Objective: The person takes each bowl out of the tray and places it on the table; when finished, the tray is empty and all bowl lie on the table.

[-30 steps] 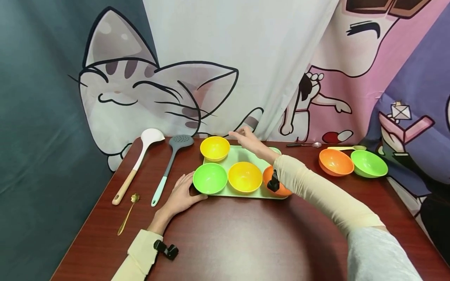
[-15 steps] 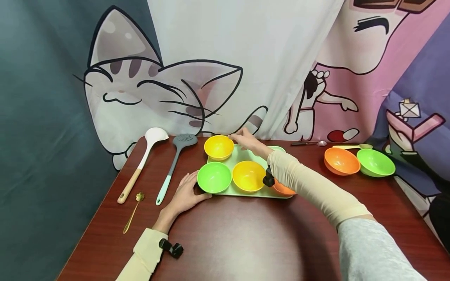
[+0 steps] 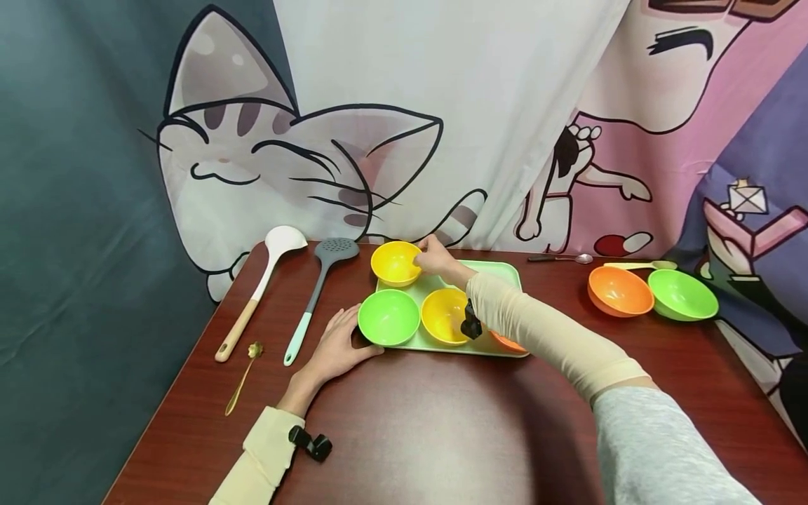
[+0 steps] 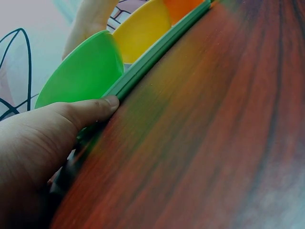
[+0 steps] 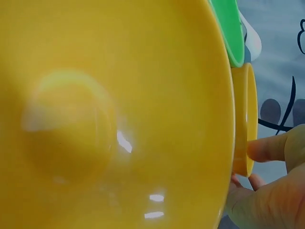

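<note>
Right hand (image 3: 440,259) pinches the far yellow bowl (image 3: 394,266) by its rim; left hand (image 3: 336,349), thumb spread, touches the tray (image 3: 499,270). Three nearer bowls (image 3: 388,318) already sit there; two bowls (image 3: 621,292), well rightward, remain off.

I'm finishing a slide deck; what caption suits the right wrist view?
Right hand grips the far yellow bowl by its rim; a near yellow bowl fills the foreground.

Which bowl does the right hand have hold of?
The yellow bowl at the back left of the tray: the right hand pinches its rim. The other yellow bowl sits in the front row.
</note>
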Action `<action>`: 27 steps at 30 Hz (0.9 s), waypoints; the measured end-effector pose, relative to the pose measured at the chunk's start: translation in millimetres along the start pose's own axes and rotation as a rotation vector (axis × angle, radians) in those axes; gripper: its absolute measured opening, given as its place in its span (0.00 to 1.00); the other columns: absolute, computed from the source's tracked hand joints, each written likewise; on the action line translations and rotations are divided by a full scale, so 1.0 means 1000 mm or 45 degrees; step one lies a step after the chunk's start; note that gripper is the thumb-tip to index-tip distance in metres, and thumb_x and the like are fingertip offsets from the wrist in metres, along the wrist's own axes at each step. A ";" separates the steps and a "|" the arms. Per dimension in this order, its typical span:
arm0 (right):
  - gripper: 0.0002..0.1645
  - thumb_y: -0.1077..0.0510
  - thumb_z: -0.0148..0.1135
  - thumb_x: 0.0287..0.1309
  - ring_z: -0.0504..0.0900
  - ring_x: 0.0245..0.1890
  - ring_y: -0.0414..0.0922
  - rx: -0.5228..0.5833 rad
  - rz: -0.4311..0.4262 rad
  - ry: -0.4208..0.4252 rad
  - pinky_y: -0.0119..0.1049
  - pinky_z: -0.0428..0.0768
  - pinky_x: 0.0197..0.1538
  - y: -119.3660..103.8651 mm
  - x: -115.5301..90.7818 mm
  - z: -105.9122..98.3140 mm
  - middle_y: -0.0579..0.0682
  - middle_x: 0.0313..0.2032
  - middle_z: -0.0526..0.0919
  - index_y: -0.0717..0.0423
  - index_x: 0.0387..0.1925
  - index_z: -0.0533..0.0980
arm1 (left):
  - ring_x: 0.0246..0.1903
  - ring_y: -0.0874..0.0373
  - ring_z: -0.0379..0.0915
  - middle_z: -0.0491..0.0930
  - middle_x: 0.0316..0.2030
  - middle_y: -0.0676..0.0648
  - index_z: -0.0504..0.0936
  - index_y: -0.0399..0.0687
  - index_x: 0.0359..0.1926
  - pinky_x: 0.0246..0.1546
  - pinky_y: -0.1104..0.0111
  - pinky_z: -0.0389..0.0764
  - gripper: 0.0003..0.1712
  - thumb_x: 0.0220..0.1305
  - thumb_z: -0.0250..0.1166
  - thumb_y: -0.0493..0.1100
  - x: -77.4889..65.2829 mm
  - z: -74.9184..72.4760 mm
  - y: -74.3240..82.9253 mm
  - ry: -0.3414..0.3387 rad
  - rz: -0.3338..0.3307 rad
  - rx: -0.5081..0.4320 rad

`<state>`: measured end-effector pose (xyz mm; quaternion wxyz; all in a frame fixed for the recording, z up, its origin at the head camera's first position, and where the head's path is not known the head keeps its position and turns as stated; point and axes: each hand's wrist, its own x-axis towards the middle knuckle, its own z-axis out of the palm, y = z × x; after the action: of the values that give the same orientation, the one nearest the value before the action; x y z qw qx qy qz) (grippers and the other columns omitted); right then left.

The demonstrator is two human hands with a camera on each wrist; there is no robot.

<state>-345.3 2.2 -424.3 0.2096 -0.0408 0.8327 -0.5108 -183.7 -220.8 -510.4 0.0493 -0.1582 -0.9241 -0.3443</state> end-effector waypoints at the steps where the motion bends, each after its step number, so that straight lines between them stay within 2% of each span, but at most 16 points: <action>1: 0.19 0.69 0.51 0.65 0.75 0.59 0.57 -0.008 -0.006 0.010 0.50 0.83 0.58 0.001 0.000 0.001 0.63 0.59 0.66 0.63 0.55 0.58 | 0.74 0.47 0.56 0.68 0.71 0.45 0.66 0.51 0.73 0.77 0.45 0.49 0.52 0.50 0.77 0.60 0.000 0.000 0.000 -0.002 0.001 0.000; 9: 0.19 0.71 0.48 0.64 0.79 0.53 0.57 -0.027 -0.018 0.023 0.46 0.87 0.49 0.002 -0.002 0.003 0.62 0.58 0.68 0.62 0.56 0.60 | 0.75 0.47 0.56 0.67 0.72 0.46 0.66 0.52 0.73 0.77 0.46 0.48 0.52 0.51 0.76 0.60 0.001 0.001 0.000 -0.009 -0.006 -0.005; 19: 0.11 0.62 0.53 0.65 0.79 0.39 0.49 0.073 -0.032 0.036 0.50 0.87 0.49 -0.002 -0.001 -0.009 0.57 0.48 0.74 0.61 0.48 0.71 | 0.75 0.46 0.56 0.67 0.72 0.46 0.65 0.52 0.74 0.76 0.45 0.48 0.52 0.51 0.76 0.60 0.002 0.000 -0.002 0.012 -0.006 -0.016; 24: 0.12 0.59 0.54 0.66 0.78 0.39 0.47 0.135 -0.028 0.033 0.41 0.89 0.41 -0.006 -0.005 -0.019 0.54 0.48 0.75 0.59 0.48 0.75 | 0.74 0.46 0.56 0.68 0.71 0.45 0.66 0.51 0.74 0.76 0.44 0.49 0.52 0.50 0.77 0.59 0.000 0.000 -0.001 0.010 0.001 -0.016; 27: 0.14 0.58 0.55 0.66 0.77 0.36 0.46 0.184 -0.037 0.034 0.35 0.87 0.34 -0.010 -0.013 -0.028 0.54 0.47 0.76 0.59 0.50 0.76 | 0.74 0.46 0.57 0.68 0.71 0.45 0.66 0.51 0.73 0.76 0.44 0.49 0.52 0.50 0.77 0.59 0.000 0.000 0.000 0.014 0.009 -0.011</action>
<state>-346.2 24.4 -401.1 0.1934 -0.0308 0.7958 -0.5730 -183.7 -220.5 -510.4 0.0551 -0.1598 -0.9217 -0.3491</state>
